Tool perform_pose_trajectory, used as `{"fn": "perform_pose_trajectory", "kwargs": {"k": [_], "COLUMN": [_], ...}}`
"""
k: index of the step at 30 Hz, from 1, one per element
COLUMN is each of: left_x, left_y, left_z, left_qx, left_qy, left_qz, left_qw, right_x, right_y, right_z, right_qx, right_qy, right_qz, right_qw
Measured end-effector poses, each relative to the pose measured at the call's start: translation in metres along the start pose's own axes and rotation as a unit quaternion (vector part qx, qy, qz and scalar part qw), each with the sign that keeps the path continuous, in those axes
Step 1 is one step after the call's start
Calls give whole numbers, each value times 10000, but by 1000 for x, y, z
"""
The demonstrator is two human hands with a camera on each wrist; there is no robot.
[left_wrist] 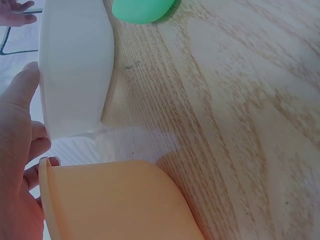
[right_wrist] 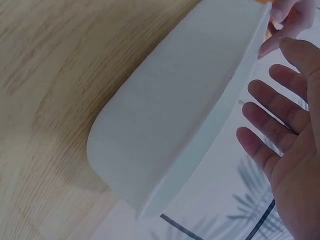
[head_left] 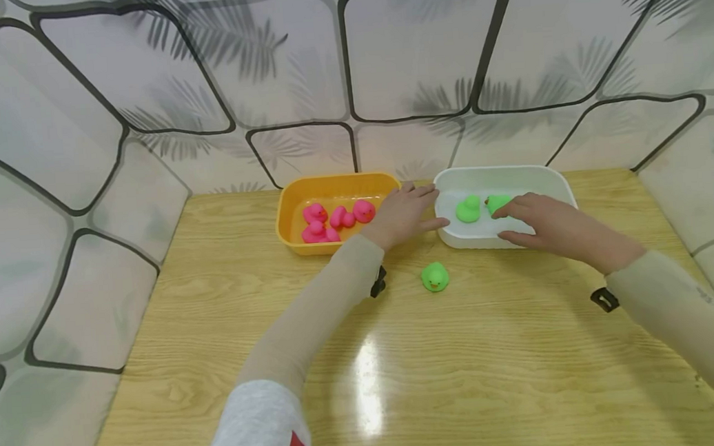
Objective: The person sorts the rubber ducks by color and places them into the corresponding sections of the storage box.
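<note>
My left hand [head_left: 405, 214] is stretched out, fingers extended, over the gap between a yellow-orange tub [head_left: 291, 240] and a white tub [head_left: 483, 242]. Its thumb appears close to the white tub's rim; I cannot tell if it touches. Above the right part of the white tub, my right hand [head_left: 550, 229] hovers with fingers relaxed and nothing held. In the white tub lie a green rubber duck [head_left: 468, 209] and a second green duck [head_left: 497, 203], partly hidden by the right hand. Another green duck [head_left: 435, 277] sits on the table in front of the tubs.
Several pink rubber ducks [head_left: 315, 213] lie inside the yellow-orange tub. Both tubs stand near the back edge of the wooden table [head_left: 214, 316]. A patterned cloth backdrop [head_left: 419, 46] rises behind and along both sides.
</note>
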State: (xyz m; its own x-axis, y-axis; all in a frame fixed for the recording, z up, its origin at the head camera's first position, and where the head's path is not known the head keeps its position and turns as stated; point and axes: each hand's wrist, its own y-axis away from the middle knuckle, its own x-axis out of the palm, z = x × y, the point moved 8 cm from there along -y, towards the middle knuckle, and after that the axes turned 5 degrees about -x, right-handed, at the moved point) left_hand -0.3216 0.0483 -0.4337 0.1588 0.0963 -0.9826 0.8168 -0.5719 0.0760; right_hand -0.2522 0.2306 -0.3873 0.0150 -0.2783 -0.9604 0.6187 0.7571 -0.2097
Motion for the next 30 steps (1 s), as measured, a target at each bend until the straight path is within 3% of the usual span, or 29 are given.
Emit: {"fn": "perform_pose_trajectory", "kwargs": {"k": [15,22,30], "left_x": [0,2,1], "left_y": [-1,-2,-2], "left_z": [0,-1,0], "left_qx": [-6,-25,-3], "left_qy": [-27,-103,-55], "left_qz": [-58,-14,-23], "left_qw": [10000,9999,10000], "right_x": [20,27,49], "right_y": [-6,-9,-16], "right_z": [46,72,91], "right_qx": [-838,-1184,-1243], "right_qy": [-154,38,-20], "right_qz": [-248,-412,44], "right_qw": [9961,9921,9922]}}
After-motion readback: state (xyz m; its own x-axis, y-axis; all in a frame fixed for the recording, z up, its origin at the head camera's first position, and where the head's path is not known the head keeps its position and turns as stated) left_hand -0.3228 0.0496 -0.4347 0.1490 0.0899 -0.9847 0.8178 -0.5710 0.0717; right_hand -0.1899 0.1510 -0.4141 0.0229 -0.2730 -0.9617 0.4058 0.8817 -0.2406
